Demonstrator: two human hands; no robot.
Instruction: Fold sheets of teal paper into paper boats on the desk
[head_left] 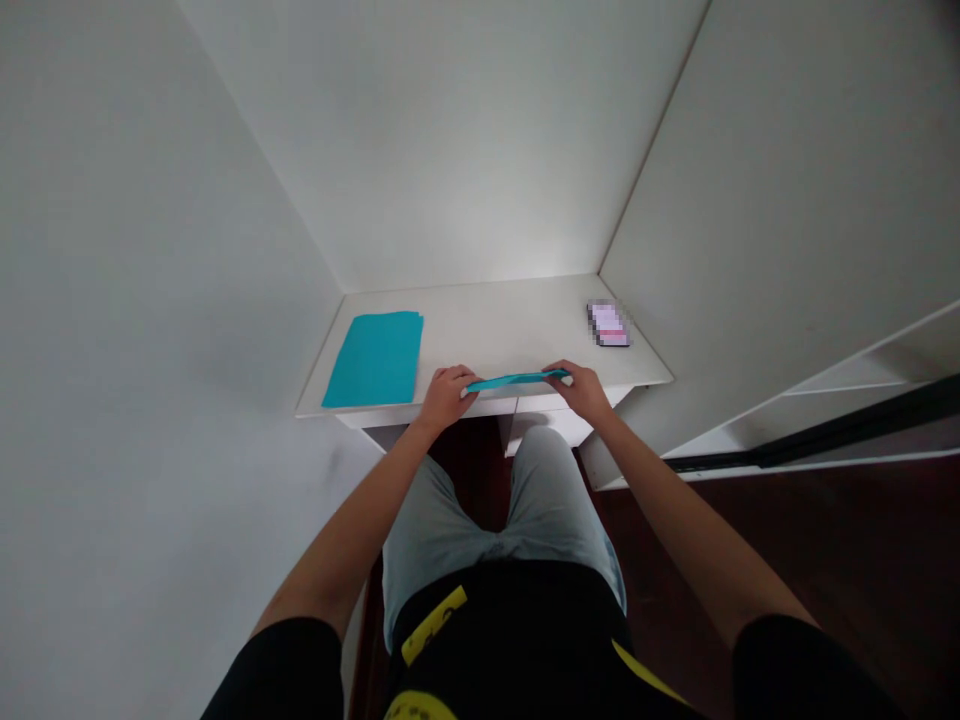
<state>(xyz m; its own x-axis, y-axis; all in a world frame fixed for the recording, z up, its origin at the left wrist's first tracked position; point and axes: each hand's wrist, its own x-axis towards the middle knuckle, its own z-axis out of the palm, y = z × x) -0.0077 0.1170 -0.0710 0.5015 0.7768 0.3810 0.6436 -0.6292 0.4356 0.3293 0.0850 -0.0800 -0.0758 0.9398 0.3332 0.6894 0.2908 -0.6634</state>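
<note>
Between my two hands a folded strip of turquoise paper [517, 380] stretches sideways, just over the front edge of the desk. My left hand [448, 393] pinches its left end between thumb and fingers. At the other end, my right hand [577, 388] grips the strip the same way. Seen from above, the strip looks narrow and slightly bowed, so how it is folded cannot be made out. A stack of turquoise paper sheets [376, 358] lies flat on the desk, to the left of my left hand.
The white desk [495, 320] stands against the wall, with drawers [536, 425] under its front. A phone [608, 324] with a lit, blurred screen lies at the back right. White panels rise on both sides. An open shelf unit [847, 385] is at the right.
</note>
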